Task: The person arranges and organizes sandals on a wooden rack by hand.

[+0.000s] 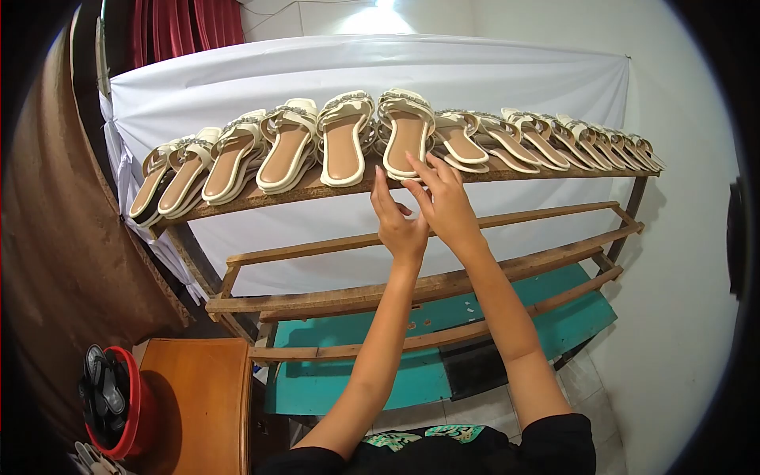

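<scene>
Across the upper frame we see a white cloth point(475, 71); before it stands a wooden rack point(317, 302), its top plank point(307, 191) carrying a row of cream slide sandals point(285, 154). At the upper centre, our left hand point(402, 226) is loosely spread just beside one tan-footbed slide point(405, 138); our right hand point(450, 202) has fingertips over its heel, though we cannot tell whether they grip. We'd best use light fingertips, squaring the heel without nudging its neighbours. We can read no brand, label or writing.
</scene>
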`<state>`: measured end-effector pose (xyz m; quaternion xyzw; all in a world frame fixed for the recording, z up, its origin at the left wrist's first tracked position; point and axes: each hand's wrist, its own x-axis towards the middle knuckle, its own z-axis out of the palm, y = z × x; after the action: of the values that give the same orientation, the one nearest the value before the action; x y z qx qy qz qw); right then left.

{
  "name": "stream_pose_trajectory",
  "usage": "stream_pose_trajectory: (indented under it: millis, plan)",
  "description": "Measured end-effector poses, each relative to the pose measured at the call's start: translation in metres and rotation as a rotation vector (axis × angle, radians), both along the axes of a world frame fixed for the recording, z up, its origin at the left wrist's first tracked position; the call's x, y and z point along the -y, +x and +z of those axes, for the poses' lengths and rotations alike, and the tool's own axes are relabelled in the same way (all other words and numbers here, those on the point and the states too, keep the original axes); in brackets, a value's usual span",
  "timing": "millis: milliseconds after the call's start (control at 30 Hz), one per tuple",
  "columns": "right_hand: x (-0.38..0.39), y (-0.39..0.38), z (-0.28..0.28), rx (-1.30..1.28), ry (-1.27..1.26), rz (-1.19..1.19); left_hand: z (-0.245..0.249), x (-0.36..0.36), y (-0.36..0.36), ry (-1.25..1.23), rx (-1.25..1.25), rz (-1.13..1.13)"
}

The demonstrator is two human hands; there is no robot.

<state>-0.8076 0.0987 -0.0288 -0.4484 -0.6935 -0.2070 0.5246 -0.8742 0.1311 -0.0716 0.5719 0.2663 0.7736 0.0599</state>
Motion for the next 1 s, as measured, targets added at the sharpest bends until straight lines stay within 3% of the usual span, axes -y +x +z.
stream_pose_trajectory:
  millis: [100,233,333,367,433,600,800,1000]
  plan:
    - [0.002,-0.001,0.001,-0.047,-0.053,0.030,-0.009,-0.005,-0.002,0.142,0.048,0.043]
    - [0.001,0.000,-0.002,-0.052,-0.050,0.030,-0.013,0.000,-0.015,0.140,-0.012,0.093]
    - [0.003,0.000,-0.004,-0.057,-0.009,0.018,-0.013,0.004,-0.031,0.250,-0.101,0.402]
    - [0.004,-0.001,-0.004,-0.061,0.022,0.006,-0.011,0.006,-0.035,0.249,-0.102,0.405]
    - [0.009,-0.005,-0.004,-0.043,0.044,-0.045,-0.007,0.006,-0.044,0.121,-0.009,0.587]
    - [0.012,-0.016,-0.003,-0.136,0.011,-0.096,0.012,-0.005,-0.060,-0.047,0.104,0.507]
    - [0.011,-0.020,-0.002,-0.079,-0.030,-0.152,0.015,-0.013,-0.067,-0.020,-0.057,0.598]
    - [0.003,-0.018,-0.006,-0.149,0.012,-0.059,0.016,-0.012,-0.069,-0.016,-0.034,0.550]
